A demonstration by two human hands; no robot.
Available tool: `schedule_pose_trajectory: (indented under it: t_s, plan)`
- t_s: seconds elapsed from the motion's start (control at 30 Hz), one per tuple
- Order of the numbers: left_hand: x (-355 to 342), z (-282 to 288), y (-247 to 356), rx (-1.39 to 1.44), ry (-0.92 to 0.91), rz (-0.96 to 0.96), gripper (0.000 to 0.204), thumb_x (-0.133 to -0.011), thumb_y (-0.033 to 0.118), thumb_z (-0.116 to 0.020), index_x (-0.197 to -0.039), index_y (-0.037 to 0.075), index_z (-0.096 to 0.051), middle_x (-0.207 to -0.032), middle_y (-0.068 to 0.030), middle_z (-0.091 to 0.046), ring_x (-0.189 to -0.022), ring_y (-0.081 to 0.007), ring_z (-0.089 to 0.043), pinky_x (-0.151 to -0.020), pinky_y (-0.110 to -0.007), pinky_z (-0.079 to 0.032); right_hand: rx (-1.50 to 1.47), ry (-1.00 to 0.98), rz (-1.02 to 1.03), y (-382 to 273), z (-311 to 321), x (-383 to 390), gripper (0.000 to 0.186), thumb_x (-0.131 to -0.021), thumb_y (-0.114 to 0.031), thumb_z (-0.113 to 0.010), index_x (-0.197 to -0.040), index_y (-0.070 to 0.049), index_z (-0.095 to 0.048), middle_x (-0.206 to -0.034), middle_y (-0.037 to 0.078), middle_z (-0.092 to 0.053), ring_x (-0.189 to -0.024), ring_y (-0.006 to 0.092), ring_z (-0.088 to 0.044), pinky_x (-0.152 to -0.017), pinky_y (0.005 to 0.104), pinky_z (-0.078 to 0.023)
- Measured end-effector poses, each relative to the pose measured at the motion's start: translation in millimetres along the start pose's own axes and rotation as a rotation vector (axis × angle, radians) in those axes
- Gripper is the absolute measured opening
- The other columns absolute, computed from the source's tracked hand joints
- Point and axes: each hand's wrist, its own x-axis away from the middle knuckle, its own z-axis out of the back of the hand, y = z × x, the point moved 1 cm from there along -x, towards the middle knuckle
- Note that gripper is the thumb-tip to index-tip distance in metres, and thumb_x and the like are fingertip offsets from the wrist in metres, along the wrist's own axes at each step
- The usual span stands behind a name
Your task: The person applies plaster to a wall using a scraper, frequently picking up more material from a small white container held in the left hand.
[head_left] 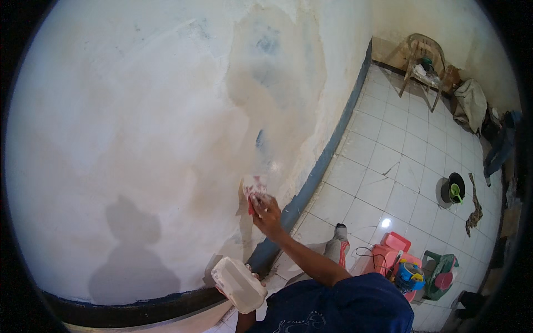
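Note:
My right hand grips a flat putty scraper, its blade smeared white with some red showing. The blade lies against the whitish wall, low down near the blue border strip. Lower down, my left hand holds a white, rounded rectangular tub tilted in front of my body; the tub hides most of that hand. Above the scraper, a beige, damp-looking patch with bluish spots spreads up the wall.
White floor tiles lie to the right. On them stand a black bucket with a green scoop, pink containers, a blue-and-yellow jug and a green stool. A dirty chair and a sack are at the far wall.

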Motion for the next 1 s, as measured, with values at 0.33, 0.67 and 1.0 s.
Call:
schedule_pose_trajectory:
  t_s: [0.33, 0.67, 1.0]
  plan:
    - [-24, -11, -10, 0.054, -0.076, 0.081, 0.104, -0.071, 0.085, -0.048, -0.15, 0.022, -0.026, -0.149, -0.0176, -0.034, -0.124, -0.0483, -0.042, -0.093, -0.075, -0.034, -0.403, -0.031, -0.404, -42, 98, 0, 0.027, -0.083, 0.007, -0.057, -0.105, -0.004, -0.067, -0.09, 0.008, -0.068, -0.079, 0.0202, -0.065, -0.064, 0.0307, -0.053]
    - [-85, 2, -56, -0.367, -0.012, -0.035, 0.086, -0.087, 0.074, -0.035, -0.15, 0.018, -0.026, -0.149, -0.0147, -0.036, -0.132, -0.0379, -0.04, -0.108, -0.056, -0.035, -0.439, -0.582, -1.063, -77, 144, -47, 0.013, -0.087, -0.004, -0.061, -0.098, 0.001, -0.066, -0.079, 0.002, -0.065, -0.067, 0.007, -0.056, -0.059, 0.0249, -0.047]
    - [-105, -38, -99, -0.394, -0.141, -0.029, 0.07, -0.095, 0.058, -0.035, -0.145, 0.009, -0.035, -0.143, -0.0151, -0.044, -0.129, -0.033, -0.046, -0.107, -0.048, -0.039, 0.38, -0.859, -0.484, -103, 141, -65, 0.015, -0.08, -0.012, -0.063, -0.085, 0.002, -0.059, -0.075, 0.026, -0.062, -0.072, 0.0465, -0.061, -0.064, 0.0494, -0.049]
